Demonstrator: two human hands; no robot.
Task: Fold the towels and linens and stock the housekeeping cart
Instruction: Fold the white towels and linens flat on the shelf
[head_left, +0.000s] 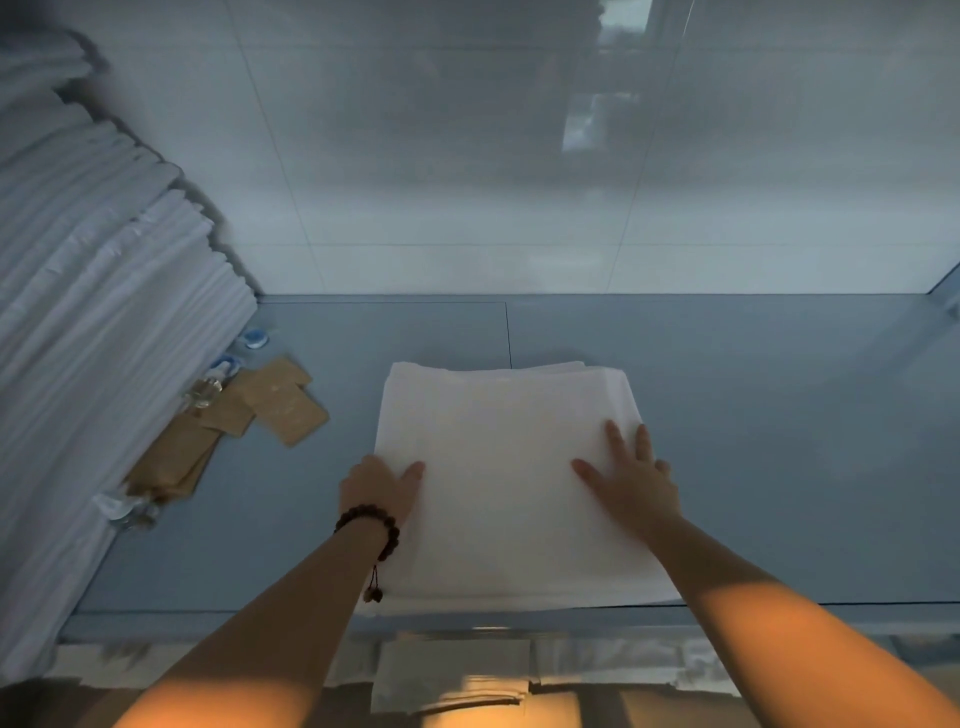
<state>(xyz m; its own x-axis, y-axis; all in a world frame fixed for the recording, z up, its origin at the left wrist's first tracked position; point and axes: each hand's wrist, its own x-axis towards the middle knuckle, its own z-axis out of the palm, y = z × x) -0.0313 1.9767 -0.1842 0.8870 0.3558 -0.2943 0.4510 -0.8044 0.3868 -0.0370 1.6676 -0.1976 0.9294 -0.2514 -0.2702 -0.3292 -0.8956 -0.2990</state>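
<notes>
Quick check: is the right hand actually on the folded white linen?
Touching. The head view shows the right hand lying flat, fingers spread, on the folded white linen.

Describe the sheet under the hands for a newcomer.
On the grey-blue shelf, right of the tall stack of linens, lies one folded white sheet at the front edge. Unlike the stack, it lies alone, with the right hand spread on it and the left hand at its left edge.
</notes>
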